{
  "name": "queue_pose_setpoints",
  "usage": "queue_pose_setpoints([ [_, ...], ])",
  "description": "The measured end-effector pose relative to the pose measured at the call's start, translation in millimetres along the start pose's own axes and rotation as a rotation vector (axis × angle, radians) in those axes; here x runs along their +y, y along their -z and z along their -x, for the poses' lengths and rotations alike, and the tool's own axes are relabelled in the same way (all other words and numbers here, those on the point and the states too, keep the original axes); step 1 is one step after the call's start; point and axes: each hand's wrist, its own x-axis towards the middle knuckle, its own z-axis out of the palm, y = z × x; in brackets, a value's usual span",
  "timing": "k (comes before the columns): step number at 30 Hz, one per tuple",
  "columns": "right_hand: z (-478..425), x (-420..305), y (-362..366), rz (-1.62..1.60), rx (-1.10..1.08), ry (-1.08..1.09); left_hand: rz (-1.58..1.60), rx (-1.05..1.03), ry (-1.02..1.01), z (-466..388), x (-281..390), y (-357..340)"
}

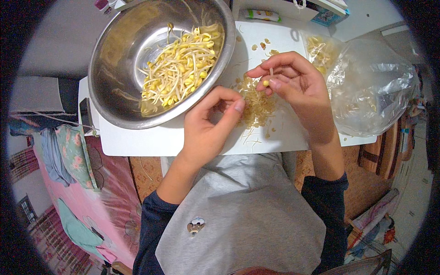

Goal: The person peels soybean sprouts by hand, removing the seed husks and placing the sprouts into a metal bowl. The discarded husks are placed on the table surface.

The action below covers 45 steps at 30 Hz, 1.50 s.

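Note:
A single soybean sprout (266, 83) with a yellow head and a short pale stem is held at the thumb and fingers of my right hand (292, 79). To its left, my left hand (215, 118) has thumb and forefinger pinched together; nothing shows clearly between them. Beneath and between both hands lies a pile of thin root ends and husks (256, 106) on the white tabletop (137, 141). A large steel bowl (115, 68), tilted in view, stands beyond my left hand. Many yellow-headed soybean sprouts (182, 67) lie inside it.
On the right, a clear plastic bag (371, 86) with more sprouts (319, 51) rests on the table. Loose husks (263, 45) are scattered near the back. A phone-like dark object (86, 113) lies left of the bowl. A green-and-white packet (264, 15) sits at the rear.

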Motion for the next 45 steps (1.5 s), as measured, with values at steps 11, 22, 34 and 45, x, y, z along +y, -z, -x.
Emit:
queue_pose_setpoints([
  [11, 1.3, 2.8, 1.4, -0.015, 0.019, 0.015, -0.008, -0.005, 0.015, 0.3, 2.1, 1.2],
  [22, -7.9, 4.9, -0.4, -0.05, 0.034, 0.058, 0.067, -0.023, 0.006, 0.4, -5.6, 1.5],
  [34, -46.2, -17.7, -44.6, 0.494, 0.056, 0.413, 0.052, -0.033, 0.026, 0.3, -4.2, 3.3],
  [45, -21.9, -26.6, -19.0, 0.704, -0.028, 0.496, 0.05, -0.034, -0.051, 0.1, -10.4, 3.4],
])
